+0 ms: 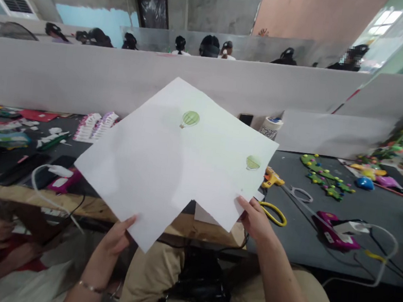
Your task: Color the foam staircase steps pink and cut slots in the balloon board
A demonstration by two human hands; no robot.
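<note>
My left hand (119, 236) pinches the lower left edge of white paper (126, 161) between thumb and fingers. At the other side my right hand (254, 217) grips the lower right corner of pale green paper (220, 143) printed with hot-air balloons, one striped and one checked. The two parts meet in a notch at the bottom. I cannot tell if they are one folded sheet or two overlapping sheets. Both are held up over the table's front edge and hide part of the tabletop. A yellow glue gun (272, 178) lies just beyond my right hand.
The dark table (286, 240) holds magenta power strips (334, 231), white cables, a yellow cable loop (276, 215) and green pieces with coloured pompoms (325, 173). A white partition (86, 70) stands behind. Another person's hand (23, 254) is at the lower left.
</note>
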